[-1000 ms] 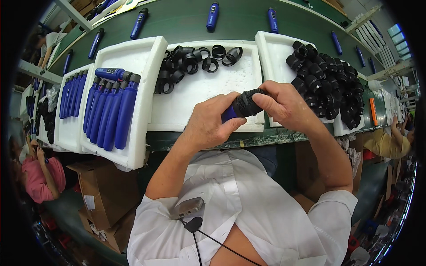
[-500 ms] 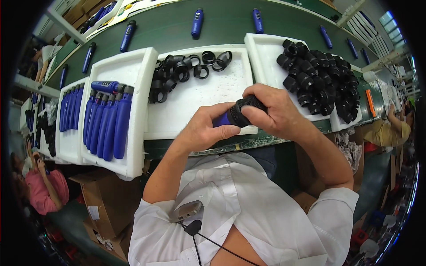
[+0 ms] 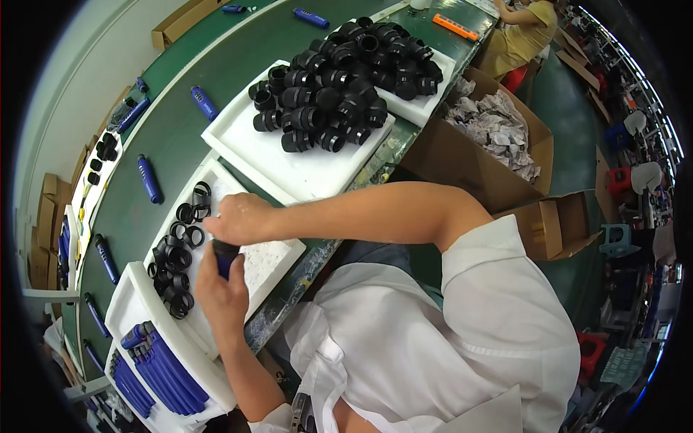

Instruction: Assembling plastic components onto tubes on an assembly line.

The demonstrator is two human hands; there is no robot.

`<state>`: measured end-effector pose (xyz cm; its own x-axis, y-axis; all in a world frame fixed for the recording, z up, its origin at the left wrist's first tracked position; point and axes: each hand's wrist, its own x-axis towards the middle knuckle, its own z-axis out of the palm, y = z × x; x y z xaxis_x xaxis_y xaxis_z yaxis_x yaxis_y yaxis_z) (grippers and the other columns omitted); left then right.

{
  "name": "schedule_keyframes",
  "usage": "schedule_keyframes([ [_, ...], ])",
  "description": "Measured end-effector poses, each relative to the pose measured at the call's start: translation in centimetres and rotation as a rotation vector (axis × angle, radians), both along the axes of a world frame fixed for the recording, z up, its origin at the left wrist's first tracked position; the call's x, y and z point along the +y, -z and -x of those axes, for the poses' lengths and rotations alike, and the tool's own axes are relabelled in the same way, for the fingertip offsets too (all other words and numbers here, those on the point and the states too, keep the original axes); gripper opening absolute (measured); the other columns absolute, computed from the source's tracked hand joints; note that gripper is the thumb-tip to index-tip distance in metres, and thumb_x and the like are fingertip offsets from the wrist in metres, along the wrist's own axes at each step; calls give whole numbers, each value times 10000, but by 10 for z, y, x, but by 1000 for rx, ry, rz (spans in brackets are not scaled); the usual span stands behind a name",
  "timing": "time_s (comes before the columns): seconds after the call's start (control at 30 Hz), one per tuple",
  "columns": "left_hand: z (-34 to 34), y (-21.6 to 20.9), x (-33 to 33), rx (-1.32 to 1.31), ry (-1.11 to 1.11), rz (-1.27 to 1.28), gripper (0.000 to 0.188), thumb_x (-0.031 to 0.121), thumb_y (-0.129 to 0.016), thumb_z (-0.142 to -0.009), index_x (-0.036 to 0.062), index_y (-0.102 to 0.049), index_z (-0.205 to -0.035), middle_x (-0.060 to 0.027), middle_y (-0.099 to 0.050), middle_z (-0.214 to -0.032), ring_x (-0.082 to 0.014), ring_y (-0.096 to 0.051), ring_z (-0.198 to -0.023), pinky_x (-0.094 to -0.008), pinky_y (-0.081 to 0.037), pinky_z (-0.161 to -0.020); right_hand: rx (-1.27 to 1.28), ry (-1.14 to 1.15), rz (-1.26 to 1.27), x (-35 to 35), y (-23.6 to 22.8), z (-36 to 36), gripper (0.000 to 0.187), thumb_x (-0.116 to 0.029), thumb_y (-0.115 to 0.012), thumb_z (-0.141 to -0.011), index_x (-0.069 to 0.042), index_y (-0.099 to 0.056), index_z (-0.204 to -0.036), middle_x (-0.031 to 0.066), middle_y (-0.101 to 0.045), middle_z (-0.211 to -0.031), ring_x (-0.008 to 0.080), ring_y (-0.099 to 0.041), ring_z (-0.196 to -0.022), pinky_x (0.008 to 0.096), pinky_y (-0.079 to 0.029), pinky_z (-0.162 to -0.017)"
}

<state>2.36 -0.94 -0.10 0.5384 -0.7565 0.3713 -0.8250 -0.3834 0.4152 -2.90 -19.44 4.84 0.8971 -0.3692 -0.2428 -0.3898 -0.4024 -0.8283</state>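
My left hand (image 3: 222, 292) is wrapped round the dark blue body of a microphone (image 3: 224, 254) above a white foam tray (image 3: 278, 263). At its upper end my right hand (image 3: 244, 219) is closed over the head, which my fingers hide. Loose black rings (image 3: 173, 256) lie in that tray, just left of my hands. Beyond my right forearm, a second foam tray (image 3: 289, 173) bears a heap of black microphone heads (image 3: 325, 94). Several blue microphone bodies (image 3: 170, 372) lie side by side in a foam tray at the lower left.
Blue microphones (image 3: 149, 179) stand spaced along the green bench (image 3: 184, 133). An orange cutter (image 3: 455, 27) rests at the far end. On the right are a carton (image 3: 498, 137) of crumpled paper and another open carton (image 3: 556, 227). A person in yellow (image 3: 523, 32) sits farther along.
My view has swung to the right, so the trays appear turned and shifted left. The microphone stays in both hands; my right hand now covers its head more fully.
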Motion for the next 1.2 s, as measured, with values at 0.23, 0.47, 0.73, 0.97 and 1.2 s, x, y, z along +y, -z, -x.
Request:
schedule_keyframes([
  [0.23,22,-15,8,1882,734,692,660,502,-645,-919,-18,-480,-1290,-185,-569,-917,-255,-611,-660,-355,-543,-509,-794,-459,-293,15,8,16,352,-298,-775,-782,13,-689,-925,161,-696,-814,282,-680,-758,364,-531,-731],
  [0.47,17,-5,-41,236,-92,177,315,129,-690,-884,-50,-621,-1134,-191,-679,-841,-239,-645,-715,-350,-503,-686,-338,491,-549,6,33,-24,302,-256,-755,-807,21,-662,-730,88,-633,-705,167,-599,-665,344,-488,-624],
  [0.73,24,-26,-30,850,72,366,414,303,-717,-906,-52,-604,-1087,-158,-684,-878,-264,-699,-778,-378,-543,-679,-540,57,-1030,-8,12,-8,142,-160,-635,-939,-26,-599,-907,137,-676,-803,228,-690,-752,355,-578,-739],
  [0.97,14,-20,-25,1445,305,391,539,216,-790,-820,-37,-551,-1231,-105,-640,-786,-197,-636,-614,-315,-493,-552,-729,148,-983,-20,8,-10,270,-278,-694,-933,-30,-625,-849,146,-673,-748,213,-666,-661,340,-563,-651],
  [1.2,32,-16,-37,491,-228,-2,349,130,-704,-847,46,-571,-1158,-64,-640,-714,-173,-628,-557,-327,-478,-509,-569,486,-863,-15,3,-27,291,-279,-658,-948,-3,-605,-874,112,-636,-706,228,-652,-608,376,-583,-625],
])
